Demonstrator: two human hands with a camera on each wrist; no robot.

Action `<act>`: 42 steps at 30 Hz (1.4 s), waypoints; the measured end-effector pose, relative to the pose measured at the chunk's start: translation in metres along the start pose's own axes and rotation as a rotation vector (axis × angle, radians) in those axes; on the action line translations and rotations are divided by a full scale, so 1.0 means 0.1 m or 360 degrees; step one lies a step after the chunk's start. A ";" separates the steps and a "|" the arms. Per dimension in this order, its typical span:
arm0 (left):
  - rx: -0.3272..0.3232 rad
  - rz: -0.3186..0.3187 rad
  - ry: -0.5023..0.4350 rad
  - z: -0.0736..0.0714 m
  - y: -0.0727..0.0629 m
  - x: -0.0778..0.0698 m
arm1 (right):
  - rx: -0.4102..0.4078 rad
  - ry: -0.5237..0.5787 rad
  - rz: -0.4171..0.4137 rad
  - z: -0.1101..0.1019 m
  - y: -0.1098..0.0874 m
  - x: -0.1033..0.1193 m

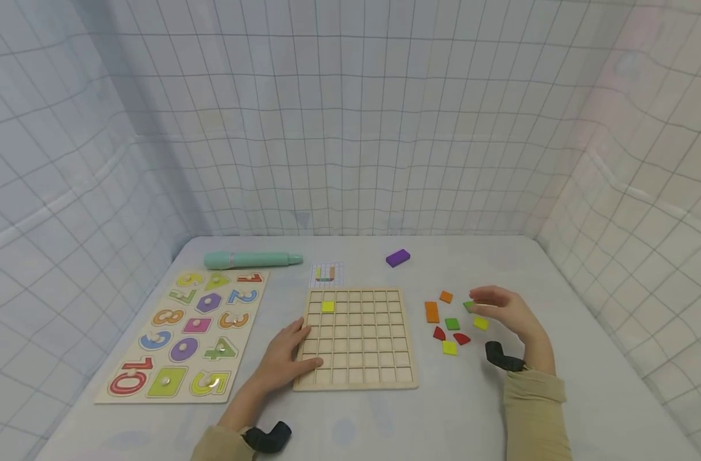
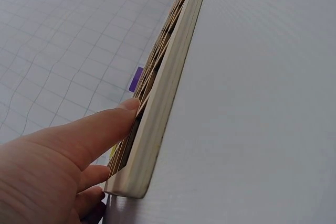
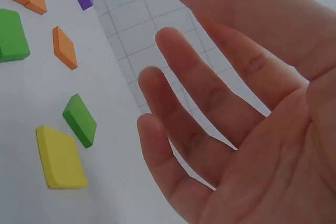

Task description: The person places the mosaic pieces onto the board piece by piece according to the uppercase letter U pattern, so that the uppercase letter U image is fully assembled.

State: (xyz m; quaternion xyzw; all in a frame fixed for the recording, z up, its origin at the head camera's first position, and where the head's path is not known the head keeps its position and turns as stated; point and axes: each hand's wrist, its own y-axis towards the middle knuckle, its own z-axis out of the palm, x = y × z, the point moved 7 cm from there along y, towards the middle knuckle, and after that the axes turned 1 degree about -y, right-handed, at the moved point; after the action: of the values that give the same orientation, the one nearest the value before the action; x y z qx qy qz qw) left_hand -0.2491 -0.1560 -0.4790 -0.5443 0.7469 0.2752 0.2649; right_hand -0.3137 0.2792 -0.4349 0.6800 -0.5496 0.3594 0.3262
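Note:
A square wooden grid board (image 1: pixel 356 388) lies on the table with a yellow square tile (image 1: pixel 328 307) in one upper-left cell. My left hand (image 1: pixel 281 358) rests on its left edge, thumb and fingers spread; in the left wrist view the thumb (image 2: pixel 105 129) touches the grid side. To the right, my right hand (image 1: pixel 508 312) hovers over loose tiles, holding nothing, its fingers gently bent and apart. Closest to it are a green tile (image 3: pixel 80 120) and a yellow tile (image 3: pixel 60 158). Beside these lie an orange rectangle (image 1: pixel 432 312), a green square (image 1: pixel 452 324) and red quarter-round pieces (image 1: pixel 462 339).
At left lies a number-and-shape peg puzzle (image 1: pixel 246 339). Behind it is a teal cylinder (image 1: pixel 258 259). A small pattern card (image 1: pixel 335 267) sits just past the grid board, and a purple block (image 1: pixel 398 258) lies farther back. Grid-patterned curtains (image 1: pixel 350 128) surround the table.

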 end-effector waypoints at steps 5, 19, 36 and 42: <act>-0.0016 0.0006 -0.0003 -0.01 0.00 0.00 | -0.0045 -0.0044 0.0033 -0.02 -0.01 -0.07; -0.0010 0.0007 0.0009 0.00 0.00 0.02 | -0.0025 -0.0056 0.0282 0.01 0.00 -0.32; 0.0017 -0.0002 0.0014 0.02 0.01 0.03 | 0.0081 0.0048 0.0242 0.05 -0.03 -0.40; 0.0021 -0.0008 0.0024 0.02 0.01 0.02 | 0.0077 0.0040 0.0245 0.04 -0.02 -0.49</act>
State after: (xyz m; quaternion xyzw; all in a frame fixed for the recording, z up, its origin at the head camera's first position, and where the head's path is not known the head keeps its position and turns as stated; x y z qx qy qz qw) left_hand -0.2507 -0.1561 -0.4818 -0.5465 0.7492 0.2654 0.2635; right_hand -0.3181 0.3008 -0.4785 0.6388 -0.5874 0.4050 0.2879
